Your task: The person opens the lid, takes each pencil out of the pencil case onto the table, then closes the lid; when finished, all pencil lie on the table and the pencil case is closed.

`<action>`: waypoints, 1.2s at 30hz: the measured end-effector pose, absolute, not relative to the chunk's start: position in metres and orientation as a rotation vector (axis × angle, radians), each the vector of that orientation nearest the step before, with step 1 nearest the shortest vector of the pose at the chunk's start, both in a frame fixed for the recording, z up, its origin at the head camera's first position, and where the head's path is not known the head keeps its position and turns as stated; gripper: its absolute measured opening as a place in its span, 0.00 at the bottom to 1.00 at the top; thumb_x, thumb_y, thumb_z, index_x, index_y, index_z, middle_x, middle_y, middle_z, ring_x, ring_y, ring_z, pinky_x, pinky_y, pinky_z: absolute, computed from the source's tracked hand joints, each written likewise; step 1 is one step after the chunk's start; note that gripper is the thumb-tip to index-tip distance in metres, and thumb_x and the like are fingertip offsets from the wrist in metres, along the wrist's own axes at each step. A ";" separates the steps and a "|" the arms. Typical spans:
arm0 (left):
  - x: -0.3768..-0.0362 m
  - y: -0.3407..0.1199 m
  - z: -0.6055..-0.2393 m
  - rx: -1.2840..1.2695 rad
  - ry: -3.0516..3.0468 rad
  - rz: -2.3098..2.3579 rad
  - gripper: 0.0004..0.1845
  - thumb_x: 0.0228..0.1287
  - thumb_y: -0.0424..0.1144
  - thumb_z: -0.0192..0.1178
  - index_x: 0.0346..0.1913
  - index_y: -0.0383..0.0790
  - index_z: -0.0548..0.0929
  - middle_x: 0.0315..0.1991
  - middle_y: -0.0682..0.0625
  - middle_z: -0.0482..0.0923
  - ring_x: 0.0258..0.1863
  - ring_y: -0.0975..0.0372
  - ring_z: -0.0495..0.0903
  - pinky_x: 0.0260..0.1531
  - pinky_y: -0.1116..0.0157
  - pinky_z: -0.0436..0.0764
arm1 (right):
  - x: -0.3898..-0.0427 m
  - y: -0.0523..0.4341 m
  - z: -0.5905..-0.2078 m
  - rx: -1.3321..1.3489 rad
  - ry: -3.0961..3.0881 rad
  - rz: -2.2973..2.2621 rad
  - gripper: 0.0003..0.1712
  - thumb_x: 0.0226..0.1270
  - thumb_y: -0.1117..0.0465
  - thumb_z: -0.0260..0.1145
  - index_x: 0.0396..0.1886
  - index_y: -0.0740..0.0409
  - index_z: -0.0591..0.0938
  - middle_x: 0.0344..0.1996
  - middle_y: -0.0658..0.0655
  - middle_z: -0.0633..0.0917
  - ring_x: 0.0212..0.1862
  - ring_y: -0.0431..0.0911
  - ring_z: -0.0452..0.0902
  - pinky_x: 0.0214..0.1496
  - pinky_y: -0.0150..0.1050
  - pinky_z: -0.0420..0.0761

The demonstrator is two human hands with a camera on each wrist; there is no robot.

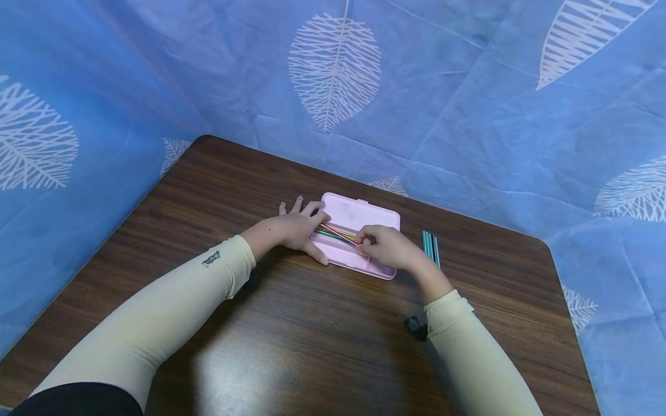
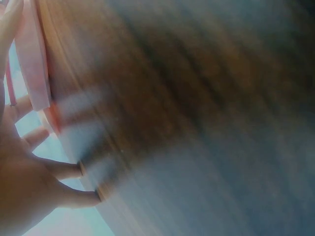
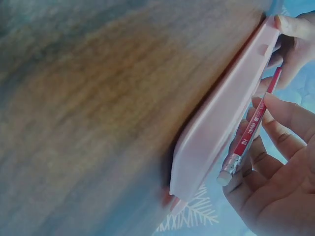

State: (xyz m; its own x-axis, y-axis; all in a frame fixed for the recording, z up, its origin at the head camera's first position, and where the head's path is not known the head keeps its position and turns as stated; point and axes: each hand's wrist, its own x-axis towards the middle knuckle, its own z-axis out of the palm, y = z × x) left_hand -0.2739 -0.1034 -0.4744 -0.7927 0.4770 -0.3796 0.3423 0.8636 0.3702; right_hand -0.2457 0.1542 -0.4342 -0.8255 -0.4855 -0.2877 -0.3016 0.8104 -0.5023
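Observation:
An open pink pencil case (image 1: 364, 216) lies on the brown table (image 1: 291, 341), with several coloured pencils in its tray. My left hand (image 1: 304, 228) lies flat against the case's left end, fingers spread and thumb at the front edge. My right hand (image 1: 366, 238) pinches a red pencil (image 1: 338, 233) that slants over the tray. In the right wrist view the red pencil (image 3: 248, 135), with a white eraser end, sits between my fingers (image 3: 283, 128) beside the pink case (image 3: 216, 128). The left wrist view is blurred and shows my left hand (image 2: 29, 172) by the case (image 2: 34, 64).
Two or three teal pencils (image 1: 430, 247) lie on the table just right of the case. Blue leaf-print cloth (image 1: 468, 115) walls in the table at the back and on both sides. Bare tabletop stretches in front of the case.

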 end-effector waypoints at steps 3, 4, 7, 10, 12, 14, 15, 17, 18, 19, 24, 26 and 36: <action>-0.273 -0.104 -0.473 0.611 2.563 0.407 0.66 0.47 0.82 0.71 0.86 0.60 0.55 0.90 0.50 0.29 0.87 0.32 0.26 0.77 0.22 0.36 | -0.245 0.155 -0.432 -0.567 2.579 -0.622 0.09 0.80 0.60 0.62 0.49 0.57 0.86 0.30 0.51 0.78 0.29 0.42 0.69 0.37 0.38 0.72; -0.272 -0.105 -0.472 0.617 2.562 0.412 0.67 0.46 0.82 0.70 0.86 0.60 0.56 0.90 0.49 0.29 0.87 0.32 0.26 0.77 0.22 0.36 | -0.244 0.156 -0.431 -0.561 2.576 -0.624 0.09 0.80 0.60 0.62 0.50 0.57 0.86 0.30 0.51 0.78 0.28 0.42 0.69 0.36 0.38 0.71; -0.270 -0.106 -0.469 0.631 2.564 0.416 0.68 0.46 0.84 0.69 0.86 0.57 0.56 0.90 0.48 0.31 0.87 0.32 0.28 0.77 0.21 0.37 | -0.244 0.158 -0.430 -0.541 2.570 -0.632 0.09 0.79 0.61 0.62 0.50 0.57 0.86 0.30 0.52 0.78 0.28 0.43 0.69 0.34 0.38 0.71; -0.267 -0.107 -0.464 0.639 2.569 0.409 0.67 0.48 0.83 0.69 0.86 0.56 0.56 0.90 0.46 0.31 0.87 0.32 0.29 0.77 0.21 0.38 | -0.243 0.162 -0.429 -0.518 2.566 -0.630 0.09 0.80 0.60 0.62 0.50 0.58 0.86 0.30 0.52 0.78 0.28 0.43 0.70 0.34 0.38 0.71; -0.265 -0.107 -0.461 0.642 2.572 0.401 0.65 0.50 0.82 0.69 0.86 0.55 0.56 0.90 0.46 0.31 0.87 0.32 0.29 0.77 0.21 0.39 | -0.242 0.164 -0.429 -0.495 2.566 -0.621 0.09 0.80 0.60 0.62 0.50 0.57 0.85 0.29 0.52 0.77 0.29 0.43 0.70 0.35 0.38 0.72; -0.264 -0.107 -0.461 0.644 2.578 0.390 0.63 0.52 0.80 0.70 0.86 0.56 0.57 0.90 0.46 0.31 0.87 0.32 0.28 0.78 0.22 0.40 | -0.242 0.166 -0.429 -0.473 2.565 -0.623 0.09 0.80 0.59 0.63 0.49 0.58 0.85 0.28 0.51 0.76 0.28 0.44 0.70 0.35 0.38 0.72; -0.264 -0.107 -0.461 0.646 2.584 0.380 0.63 0.52 0.79 0.70 0.86 0.56 0.57 0.90 0.46 0.31 0.87 0.32 0.29 0.78 0.22 0.40 | -0.241 0.168 -0.429 -0.471 2.566 -0.621 0.09 0.80 0.59 0.63 0.49 0.58 0.85 0.28 0.51 0.76 0.28 0.43 0.70 0.34 0.38 0.71; -0.263 -0.107 -0.461 0.649 2.591 0.372 0.63 0.52 0.79 0.71 0.86 0.56 0.57 0.90 0.46 0.32 0.87 0.32 0.29 0.78 0.22 0.40 | -0.240 0.170 -0.428 -0.454 2.566 -0.630 0.09 0.80 0.59 0.63 0.49 0.58 0.85 0.28 0.51 0.76 0.28 0.44 0.69 0.34 0.38 0.71; -0.263 -0.107 -0.461 0.651 2.593 0.371 0.63 0.52 0.79 0.71 0.86 0.57 0.57 0.90 0.46 0.32 0.87 0.32 0.29 0.78 0.22 0.40 | -0.239 0.171 -0.427 -0.449 2.566 -0.636 0.09 0.80 0.58 0.63 0.48 0.59 0.85 0.28 0.51 0.76 0.28 0.43 0.69 0.33 0.38 0.71; -0.263 -0.107 -0.460 0.651 2.594 0.371 0.63 0.52 0.79 0.70 0.86 0.56 0.57 0.90 0.46 0.32 0.87 0.32 0.29 0.78 0.22 0.41 | -0.239 0.173 -0.427 -0.447 2.569 -0.639 0.09 0.81 0.58 0.63 0.48 0.59 0.85 0.28 0.51 0.76 0.27 0.43 0.69 0.33 0.38 0.71; -0.262 -0.107 -0.459 0.650 2.585 0.387 0.62 0.54 0.79 0.70 0.86 0.56 0.57 0.90 0.46 0.32 0.87 0.31 0.30 0.77 0.21 0.40 | -0.236 0.179 -0.425 -0.410 2.563 -0.662 0.10 0.81 0.58 0.64 0.49 0.60 0.85 0.30 0.52 0.80 0.26 0.43 0.74 0.32 0.37 0.73; -0.262 -0.107 -0.458 0.648 2.582 0.391 0.62 0.54 0.78 0.70 0.86 0.56 0.57 0.90 0.46 0.32 0.87 0.31 0.30 0.78 0.22 0.40 | -0.236 0.182 -0.426 -0.379 2.545 -0.684 0.11 0.81 0.57 0.64 0.50 0.60 0.84 0.32 0.53 0.81 0.26 0.43 0.76 0.32 0.37 0.76; -0.262 -0.108 -0.458 0.651 2.581 0.389 0.62 0.54 0.78 0.70 0.86 0.55 0.57 0.90 0.45 0.32 0.87 0.31 0.30 0.78 0.22 0.39 | -0.235 0.203 -0.432 -0.305 2.501 -0.751 0.13 0.82 0.57 0.64 0.54 0.61 0.84 0.37 0.57 0.84 0.32 0.45 0.80 0.35 0.41 0.88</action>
